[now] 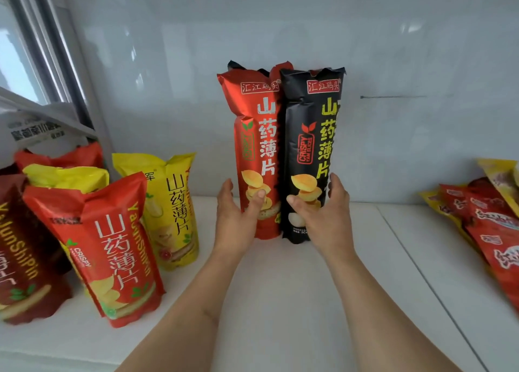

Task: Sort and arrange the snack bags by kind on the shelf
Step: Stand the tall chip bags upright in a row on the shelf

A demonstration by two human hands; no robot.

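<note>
Snack bags in hand: a tall red foil bag of yam crisps [254, 158] and a tall black foil bag of yam crisps [309, 158] are standing upright, touching side by side, on the white shelf [280, 287] against the pale back wall [280, 34].
Left hand: the left hand [237, 211] is gripping the red bag low down, thumb lying across its front and fingers reaching round its left edge.
Right hand: the right hand [323, 208] is gripping the black bag at the same height, thumb pressing its front and fingers curling round its right edge.
Behind the pair: the tops of one more black and one more red bag are peeking out; how many are standing there I cannot tell.
Left of the left hand: a group of shorter, wider pouches is standing well apart from the held pair, with a yellow pouch [171, 211] nearest, a bright red pouch [104, 248] leaning in front of it, a dark red pouch [25, 259] at the frame edge, and further yellow and red pouches behind.
Right of the right hand: a heap of flat red and yellow packets [488, 222] is lying on the shelf, well apart from the black bag.
Far left, above the pouches: a window frame [53, 57] is running up beside the wall.
</note>
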